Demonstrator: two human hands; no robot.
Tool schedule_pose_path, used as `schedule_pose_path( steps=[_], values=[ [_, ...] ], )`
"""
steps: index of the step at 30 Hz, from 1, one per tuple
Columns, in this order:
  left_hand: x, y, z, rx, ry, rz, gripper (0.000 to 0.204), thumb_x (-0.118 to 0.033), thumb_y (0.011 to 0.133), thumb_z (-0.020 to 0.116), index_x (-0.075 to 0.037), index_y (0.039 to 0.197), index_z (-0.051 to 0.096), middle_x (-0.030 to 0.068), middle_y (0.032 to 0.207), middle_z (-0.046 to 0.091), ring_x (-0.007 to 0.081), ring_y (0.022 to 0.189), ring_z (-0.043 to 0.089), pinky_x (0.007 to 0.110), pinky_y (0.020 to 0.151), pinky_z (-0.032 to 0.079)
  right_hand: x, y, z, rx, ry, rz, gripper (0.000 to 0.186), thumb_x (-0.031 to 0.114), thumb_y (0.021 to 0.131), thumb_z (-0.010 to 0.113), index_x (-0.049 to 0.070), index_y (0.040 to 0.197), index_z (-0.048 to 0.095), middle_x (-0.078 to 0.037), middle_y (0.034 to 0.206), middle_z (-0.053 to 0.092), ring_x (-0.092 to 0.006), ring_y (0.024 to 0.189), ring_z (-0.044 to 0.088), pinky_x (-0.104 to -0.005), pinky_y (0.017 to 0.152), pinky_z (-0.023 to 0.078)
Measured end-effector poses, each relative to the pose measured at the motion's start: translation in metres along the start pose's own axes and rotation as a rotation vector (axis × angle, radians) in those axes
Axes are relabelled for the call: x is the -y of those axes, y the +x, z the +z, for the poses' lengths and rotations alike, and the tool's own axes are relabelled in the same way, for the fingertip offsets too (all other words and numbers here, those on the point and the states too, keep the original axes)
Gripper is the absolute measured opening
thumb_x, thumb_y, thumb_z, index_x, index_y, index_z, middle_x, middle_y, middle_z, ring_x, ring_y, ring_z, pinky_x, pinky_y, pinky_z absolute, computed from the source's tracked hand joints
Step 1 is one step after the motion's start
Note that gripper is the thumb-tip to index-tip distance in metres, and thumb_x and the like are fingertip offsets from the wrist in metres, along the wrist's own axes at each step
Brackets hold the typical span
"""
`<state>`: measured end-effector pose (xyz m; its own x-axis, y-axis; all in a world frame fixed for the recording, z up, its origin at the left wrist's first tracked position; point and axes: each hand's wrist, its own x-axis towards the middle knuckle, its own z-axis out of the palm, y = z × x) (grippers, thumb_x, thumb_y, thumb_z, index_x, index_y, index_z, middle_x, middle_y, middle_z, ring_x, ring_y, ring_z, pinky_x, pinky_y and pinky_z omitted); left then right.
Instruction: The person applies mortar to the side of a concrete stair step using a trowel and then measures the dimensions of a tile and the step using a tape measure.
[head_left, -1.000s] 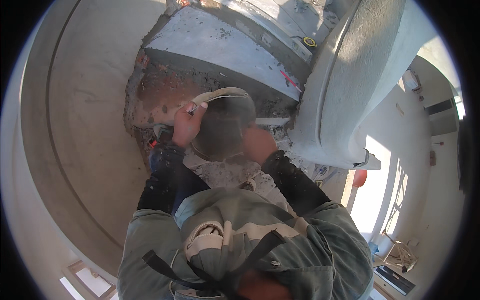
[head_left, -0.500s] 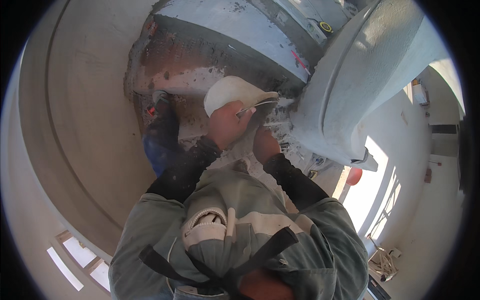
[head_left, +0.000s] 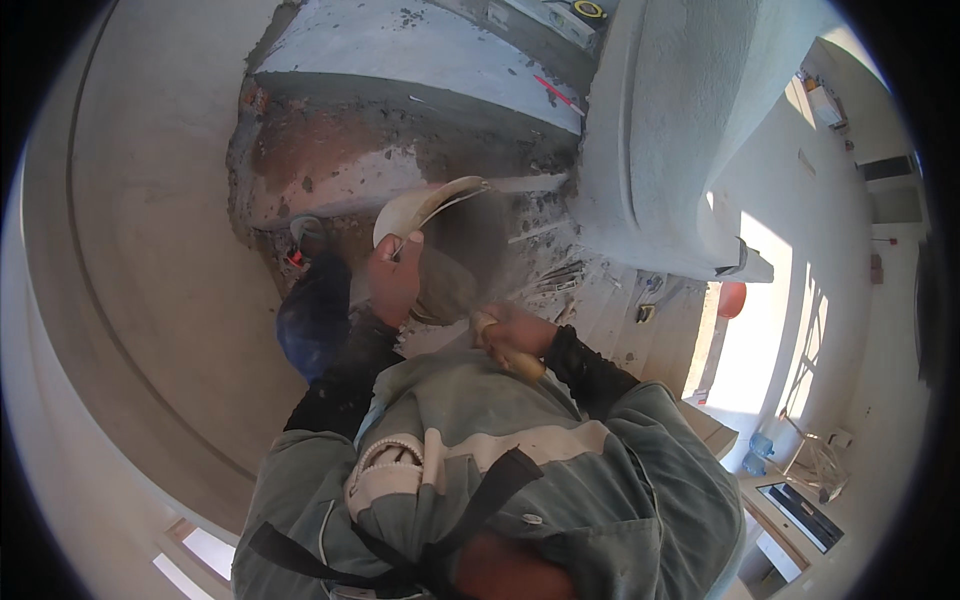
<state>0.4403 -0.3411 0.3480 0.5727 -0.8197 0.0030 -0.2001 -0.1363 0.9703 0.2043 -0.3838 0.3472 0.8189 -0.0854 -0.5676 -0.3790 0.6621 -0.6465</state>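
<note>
My left hand (head_left: 395, 275) is closed on the rim and thin wire handle of a pale bucket (head_left: 405, 210), whose dark inside tilts toward the upper right in a haze of dust. My right hand (head_left: 520, 330), lower right of the bucket, grips a tan wooden handle (head_left: 523, 365); the tool's head is hidden or blurred at the bucket's lower edge. Below both hands is my grey-green jacket. Beyond the bucket rises a rough, partly plastered step (head_left: 320, 170) with dark wet patches and a reddish stain.
A curved wall (head_left: 140, 200) bounds the left, a rounded plastered wall (head_left: 670, 140) the right. A red pencil-like stick (head_left: 555, 90) and yellow tape roll (head_left: 590, 10) lie on upper steps. My leg (head_left: 310, 320) is at left; loose tools (head_left: 645, 312) and a red bucket (head_left: 730, 298) sit at right.
The bucket turned its pale outside up half a second ago; now more of its dark inside shows again. My right hand has dropped toward my body, where a wooden handle now shows in it.
</note>
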Motion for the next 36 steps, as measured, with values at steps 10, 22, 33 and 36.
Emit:
schedule_pose_path(
  steps=[10,22,33,36],
  values=[
    [0.065,0.011,-0.064,-0.353,-0.257,-0.29,0.037,-0.033,0.099,0.063,-0.011,0.072,0.051,-0.0096,0.068,0.038,0.0015,0.063,0.031,0.025,0.055,0.025,0.018,0.011,0.008,-0.27,-0.745,-0.219,0.036,0.023,0.075,0.069,-0.001,0.101,0.064,-0.024,0.089,0.067,-0.0411,0.086,0.065,-0.0453,0.077,0.051],
    [0.165,-0.013,-0.115,-0.58,-0.323,-0.335,0.039,-0.028,0.101,0.062,-0.013,0.07,0.044,-0.0111,0.069,0.036,0.0013,0.064,0.028,0.023,0.056,0.024,0.089,0.033,-0.094,0.152,-0.709,0.455,0.016,0.015,0.083,0.067,0.0,0.089,0.067,-0.007,0.071,0.065,-0.0149,0.054,0.061,-0.0293,0.049,0.05],
    [0.188,0.006,-0.116,-0.57,-0.319,-0.343,0.034,-0.028,0.099,0.065,-0.007,0.074,0.057,-0.0107,0.07,0.043,0.0005,0.066,0.033,0.022,0.056,0.027,0.089,0.107,-0.22,-0.607,-1.316,0.437,0.042,0.031,0.08,0.067,-0.006,0.099,0.064,-0.027,0.086,0.067,-0.0385,0.079,0.067,-0.046,0.074,0.052],
    [0.193,0.022,-0.113,-0.56,-0.343,-0.338,0.035,-0.029,0.099,0.066,-0.007,0.073,0.057,-0.0114,0.068,0.042,0.0005,0.064,0.033,0.022,0.055,0.027,0.081,0.116,-0.245,-0.608,-1.516,0.309,0.046,0.031,0.083,0.064,-0.003,0.112,0.059,-0.032,0.103,0.066,-0.0476,0.102,0.063,-0.0521,0.087,0.05]
  ],
)
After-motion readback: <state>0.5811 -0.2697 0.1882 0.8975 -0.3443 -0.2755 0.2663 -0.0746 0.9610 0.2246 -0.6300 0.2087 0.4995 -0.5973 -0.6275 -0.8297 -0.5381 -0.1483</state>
